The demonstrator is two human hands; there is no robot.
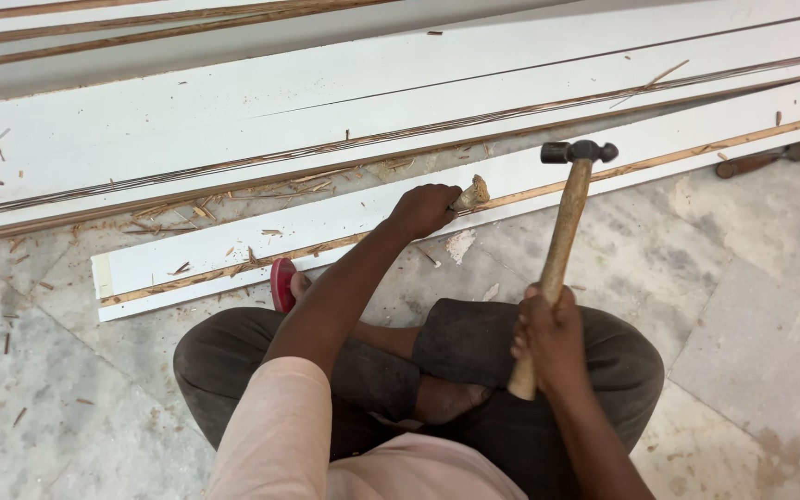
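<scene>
The person sits cross-legged on the floor [743,306]. The left hand [423,209] is clenched around a chisel [470,194], whose worn wooden end sticks out of the fist and which leans on the edge of a white board [233,245] lying just in front of the knees. The right hand [553,333] grips the wooden handle of a hammer [562,241] near its lower end; the metal head is raised, to the right of the chisel and apart from it. Another tool [770,157] lies on the floor far right of the hands.
</scene>
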